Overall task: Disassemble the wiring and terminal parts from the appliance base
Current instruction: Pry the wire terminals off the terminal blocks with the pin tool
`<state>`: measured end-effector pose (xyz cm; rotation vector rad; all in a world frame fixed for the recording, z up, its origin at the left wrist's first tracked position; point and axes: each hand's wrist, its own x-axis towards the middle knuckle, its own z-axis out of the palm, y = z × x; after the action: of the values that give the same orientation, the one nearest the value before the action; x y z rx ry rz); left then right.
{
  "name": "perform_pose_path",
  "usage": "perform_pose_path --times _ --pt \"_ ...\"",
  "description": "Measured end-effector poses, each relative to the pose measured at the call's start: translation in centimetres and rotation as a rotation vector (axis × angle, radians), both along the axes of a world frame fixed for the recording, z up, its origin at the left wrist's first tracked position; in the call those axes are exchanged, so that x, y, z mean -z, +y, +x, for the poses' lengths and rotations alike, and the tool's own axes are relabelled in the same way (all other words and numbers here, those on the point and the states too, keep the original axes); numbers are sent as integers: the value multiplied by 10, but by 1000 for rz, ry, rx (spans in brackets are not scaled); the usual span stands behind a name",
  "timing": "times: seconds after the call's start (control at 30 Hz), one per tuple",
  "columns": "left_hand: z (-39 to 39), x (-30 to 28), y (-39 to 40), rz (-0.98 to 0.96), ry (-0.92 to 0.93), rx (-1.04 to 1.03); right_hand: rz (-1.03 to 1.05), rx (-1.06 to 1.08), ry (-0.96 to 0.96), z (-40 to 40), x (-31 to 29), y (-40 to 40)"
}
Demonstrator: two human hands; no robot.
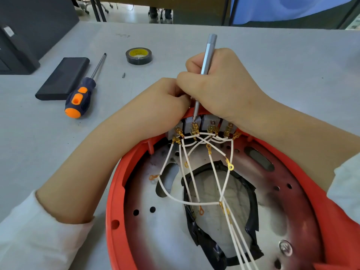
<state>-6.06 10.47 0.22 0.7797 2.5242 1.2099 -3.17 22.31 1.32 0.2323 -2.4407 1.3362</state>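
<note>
grey surface carrying a tape roll, orange-handled screwdriver, dark case; chair legs beyond; red appliance base lying nearest, white wires fanning out; right hand gripping a slim driver, tip working a terminal block; left hand curled, bracing alongside, contents hidden; next likely needing steady loosening.

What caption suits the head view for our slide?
Right hand works a slim driver on switch terminals of the red base.
</note>
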Motion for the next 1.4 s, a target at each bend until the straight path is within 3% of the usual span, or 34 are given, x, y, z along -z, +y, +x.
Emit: perform_pose_path --times 0.43,0.53,0.67,0.77,1.0,1.13,1.3,1.4 --pt "1 2 -2 53 71 13 -1 38 -6 6 -1 0" --pt "3 -4 -9 100 -6 7 -92 81 27 13 -2 4" --pt "13 -3 -25 -12 -178 33 -294 184 -4 14 -7 9" --pt "24 1 -27 -28 -92 50 -350 214 -48 21 -12 12" --pt "7 -1 -8 -77 -94 217 -287 -4 -163 41 -35 19" --pt "4 -4 3 -66 -138 310 -280 29 -202 33 -27 21" --pt "1 2 6 66 -242 340 -185 166 -44 20 -10 14" --pt "-2 5 5 125 -269 305 -181 134 -43 17 -4 13"
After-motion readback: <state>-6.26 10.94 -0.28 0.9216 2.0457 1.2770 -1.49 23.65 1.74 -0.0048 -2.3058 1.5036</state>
